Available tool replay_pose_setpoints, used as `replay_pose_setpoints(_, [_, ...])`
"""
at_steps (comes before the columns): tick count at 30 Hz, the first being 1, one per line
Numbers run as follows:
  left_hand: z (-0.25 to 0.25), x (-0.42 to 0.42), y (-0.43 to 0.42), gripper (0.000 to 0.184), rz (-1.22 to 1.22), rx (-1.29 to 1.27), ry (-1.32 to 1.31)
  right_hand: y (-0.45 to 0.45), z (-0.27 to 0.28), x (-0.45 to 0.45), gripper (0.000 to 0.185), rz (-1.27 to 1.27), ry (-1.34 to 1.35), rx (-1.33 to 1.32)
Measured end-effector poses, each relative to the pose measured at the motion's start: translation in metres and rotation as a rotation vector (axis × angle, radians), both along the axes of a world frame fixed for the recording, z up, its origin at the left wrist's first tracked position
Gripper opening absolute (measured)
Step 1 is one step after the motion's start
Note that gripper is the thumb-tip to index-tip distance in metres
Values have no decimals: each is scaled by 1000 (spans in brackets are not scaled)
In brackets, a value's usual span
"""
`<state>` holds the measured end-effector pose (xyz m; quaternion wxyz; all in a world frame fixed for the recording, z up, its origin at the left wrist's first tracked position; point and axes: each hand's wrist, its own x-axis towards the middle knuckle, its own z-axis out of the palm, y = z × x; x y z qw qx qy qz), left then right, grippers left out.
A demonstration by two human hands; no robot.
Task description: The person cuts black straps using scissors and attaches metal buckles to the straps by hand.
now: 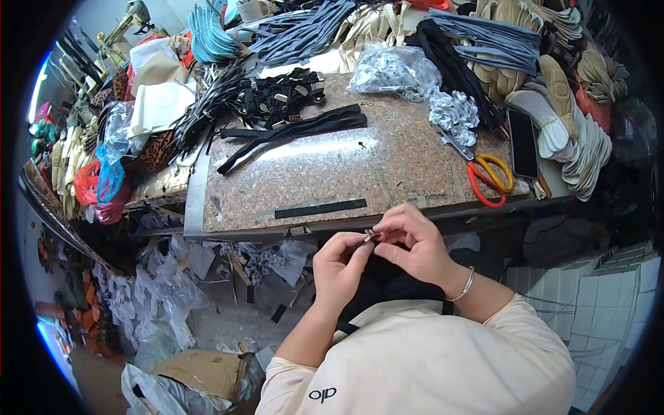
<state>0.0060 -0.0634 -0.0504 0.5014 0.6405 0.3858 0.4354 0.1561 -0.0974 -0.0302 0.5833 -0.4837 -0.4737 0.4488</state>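
Just off the table's front edge, my left hand (340, 266) pinches a small metallic piece (371, 236) that looks like a buckle, between thumb and fingertips. From the other side, my right hand (417, 243) closes its fingertips on the same piece. Its details are too small to make out. A short black strip (319, 208) lies flat on the stone tabletop (332, 176), close beyond my hands. Farther back are longer black strips (297, 133), partly crossed, and a heap of black straps with small light-coloured pieces (283, 95).
Scissors with red and yellow handles (490, 178) and a phone (522, 144) lie at the right. Behind them are crumpled foil (454, 116) and a clear plastic bag (395, 72). Bundled blue-grey strips (302, 31) and beige insoles (559, 97) line the back. Plastic scraps (155, 294) litter the floor.
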Motion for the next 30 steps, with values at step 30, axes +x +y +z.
replay_pose_setpoints(30, [19, -2, 6, 27, 312, 864, 214, 11, 23, -3, 8, 246, 678, -201])
